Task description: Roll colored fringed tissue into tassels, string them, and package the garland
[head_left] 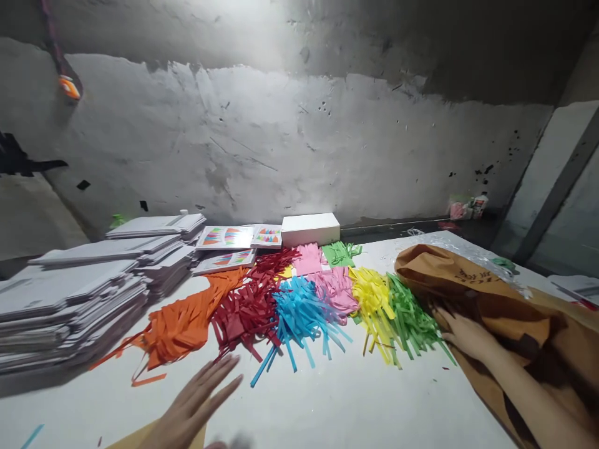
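Note:
My left hand (199,399) is over the white table with its fingers stretched out and apart, holding nothing. Just beyond its fingertips lie dark red tissue-paper tassels (246,312) and orange tassels (180,327). My right hand (463,333) rests against a crumpled brown bag (510,312) with dark printing; its fingers look spread, some of them in shadow. Close to that hand are green tassels (414,318) and yellow tassels (374,305). Blue tassels (302,305) and pink tassels (334,290) lie between the two hands.
Tall stacks of flat white boxes (70,293) fill the table's left side. Boxes with colourful tassel pictures (224,237) and a plain white box (310,229) stand at the back. Clear plastic (468,259) lies behind the bag. A bottle (480,204) stands near the grey wall.

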Demonstrator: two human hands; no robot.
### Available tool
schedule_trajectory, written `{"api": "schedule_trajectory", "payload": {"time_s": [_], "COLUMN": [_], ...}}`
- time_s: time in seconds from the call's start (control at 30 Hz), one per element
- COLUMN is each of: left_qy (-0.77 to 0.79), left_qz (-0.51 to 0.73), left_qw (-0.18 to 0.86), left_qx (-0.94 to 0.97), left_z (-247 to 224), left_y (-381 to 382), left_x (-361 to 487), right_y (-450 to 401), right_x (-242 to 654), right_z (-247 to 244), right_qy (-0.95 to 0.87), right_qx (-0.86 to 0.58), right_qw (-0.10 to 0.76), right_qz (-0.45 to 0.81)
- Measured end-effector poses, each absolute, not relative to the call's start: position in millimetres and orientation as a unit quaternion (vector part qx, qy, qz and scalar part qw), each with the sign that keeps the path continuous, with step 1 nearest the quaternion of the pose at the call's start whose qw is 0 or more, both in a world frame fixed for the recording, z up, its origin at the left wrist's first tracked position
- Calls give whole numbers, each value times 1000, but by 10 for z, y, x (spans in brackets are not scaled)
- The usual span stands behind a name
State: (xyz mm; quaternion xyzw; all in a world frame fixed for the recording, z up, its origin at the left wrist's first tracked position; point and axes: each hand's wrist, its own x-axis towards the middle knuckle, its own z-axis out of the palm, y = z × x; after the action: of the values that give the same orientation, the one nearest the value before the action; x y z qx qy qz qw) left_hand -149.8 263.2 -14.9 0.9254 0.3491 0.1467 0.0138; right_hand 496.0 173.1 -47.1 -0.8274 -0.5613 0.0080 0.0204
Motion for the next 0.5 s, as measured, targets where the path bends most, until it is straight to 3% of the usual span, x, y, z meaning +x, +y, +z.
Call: {"api": "schedule_trajectory", "payload": {"time_s": [0.17,0.5], "left_qy": [203,111], "left_qz": [115,99], "left_qw": [84,64], "left_qx": [969,987], "left_z": [91,-174], "left_y": [2684,2804], "left_x": [-195,2390], "right_y": [1669,1978], "right_x": [5490,5976], "right_z": [-327,-225], "right_qy": [-543,-505], "right_qx": [-839,-857], "right_qw": [6,25], "right_qz": [-22,-97]}}
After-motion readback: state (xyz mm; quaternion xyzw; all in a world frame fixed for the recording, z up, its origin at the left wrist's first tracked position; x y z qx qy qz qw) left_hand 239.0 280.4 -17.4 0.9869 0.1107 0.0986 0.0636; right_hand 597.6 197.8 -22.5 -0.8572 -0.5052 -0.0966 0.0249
